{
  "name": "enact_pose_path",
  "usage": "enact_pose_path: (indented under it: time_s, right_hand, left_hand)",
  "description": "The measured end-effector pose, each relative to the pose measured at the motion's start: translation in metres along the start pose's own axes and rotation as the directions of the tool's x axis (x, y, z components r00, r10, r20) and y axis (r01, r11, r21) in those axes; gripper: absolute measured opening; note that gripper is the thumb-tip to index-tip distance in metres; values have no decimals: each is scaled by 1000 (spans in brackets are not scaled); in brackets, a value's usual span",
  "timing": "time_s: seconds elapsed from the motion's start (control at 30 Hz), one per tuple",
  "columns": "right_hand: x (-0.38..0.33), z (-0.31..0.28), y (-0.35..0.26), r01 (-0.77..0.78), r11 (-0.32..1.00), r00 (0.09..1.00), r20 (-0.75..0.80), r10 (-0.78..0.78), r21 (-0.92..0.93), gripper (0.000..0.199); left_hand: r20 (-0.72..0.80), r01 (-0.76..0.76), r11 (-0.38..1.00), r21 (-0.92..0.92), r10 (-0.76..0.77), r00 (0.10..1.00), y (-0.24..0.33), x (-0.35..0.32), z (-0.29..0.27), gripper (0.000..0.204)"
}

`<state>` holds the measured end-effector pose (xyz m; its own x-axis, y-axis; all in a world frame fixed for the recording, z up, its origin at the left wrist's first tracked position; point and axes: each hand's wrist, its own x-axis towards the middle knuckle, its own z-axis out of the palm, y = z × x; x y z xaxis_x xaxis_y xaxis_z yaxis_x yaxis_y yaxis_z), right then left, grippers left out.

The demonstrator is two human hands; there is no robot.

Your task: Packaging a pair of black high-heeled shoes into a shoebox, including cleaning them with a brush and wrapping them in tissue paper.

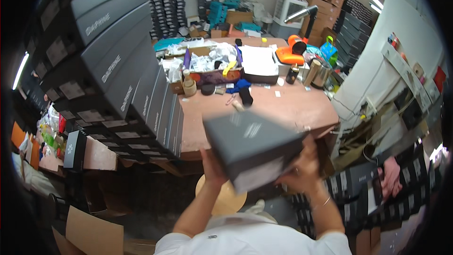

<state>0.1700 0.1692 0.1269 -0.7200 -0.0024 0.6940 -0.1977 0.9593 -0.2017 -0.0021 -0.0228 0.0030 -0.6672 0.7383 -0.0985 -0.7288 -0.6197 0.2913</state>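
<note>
A dark grey shoebox [250,134], slightly blurred and tilted, is held up in front of me over the near edge of the pinkish table [297,106]. Its lid is on, and a pale label shows on the end facing me. My left hand [213,169] presses against the box's left side, its fingers partly hidden behind it. At the right end, my right hand [304,166] grips the box with fingers and thumb around the corner. The box is clear of the tabletop.
Tall stacks of grey shoeboxes [118,66] rise on the left. An open carton of crumpled paper [203,61], a white-topped box [259,63] and an orange lamp [290,55] stand far back on the table. A round stool [222,198] is below; more shoeboxes [349,179] and a pink glove [390,177] lie right.
</note>
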Motion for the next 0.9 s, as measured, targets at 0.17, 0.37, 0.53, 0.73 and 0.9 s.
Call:
enact_pose_path:
  time_s: [0.17,0.37,0.53,0.73,0.9]
  right_hand:
    - [-100,14,35,-289,900,911,382,154,326,37]
    - [-115,59,78,-221,921,847,531,18,321,44]
    - [-102,187,139,-119,984,674,739,-19,134,48]
    - [-27,246,208,-350,909,644,762,60,224,36]
    - [61,368,276,-128,985,749,662,17,119,49]
  left_hand:
    - [-216,-68,998,13,69,974,-101,0,-79,82]
    - [-443,-46,916,399,237,865,-39,39,-109,77]
    - [-407,51,720,692,330,852,25,100,-132,75]
    - [-155,254,-43,966,690,707,-5,121,-164,107]
    - [-205,220,67,973,684,700,-8,121,-154,108]
